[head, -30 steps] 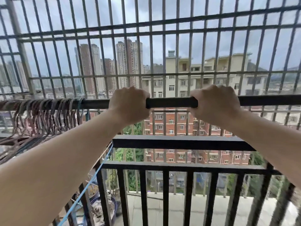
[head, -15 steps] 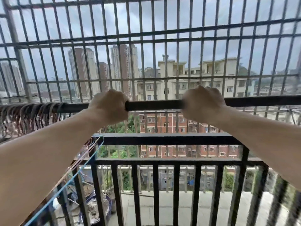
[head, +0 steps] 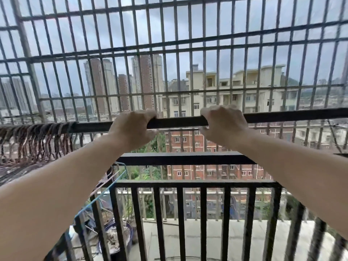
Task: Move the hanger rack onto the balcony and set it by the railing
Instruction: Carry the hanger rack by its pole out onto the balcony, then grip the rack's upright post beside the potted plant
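Observation:
The hanger rack's dark top bar [head: 177, 123] runs level across the view, just in front of and above the black balcony railing [head: 188, 160]. My left hand [head: 131, 129] and my right hand [head: 222, 125] both curl over the bar from above, close together near its middle, thumbs underneath. Several brownish wire hangers [head: 37, 140] hang bunched on the bar's left end. The rack's legs and base are hidden below the frame.
A grey metal security grille [head: 169, 44] closes the balcony above and beyond the railing. A blue hanger [head: 105, 193] sticks out beside my left forearm. Plant pots [head: 116, 236] sit low at the left behind the railing bars.
My hands have slid closer together on the bar, and their fingers look less tightly wrapped. The bar sits a little nearer the grille, and the hangers have shifted left in view.

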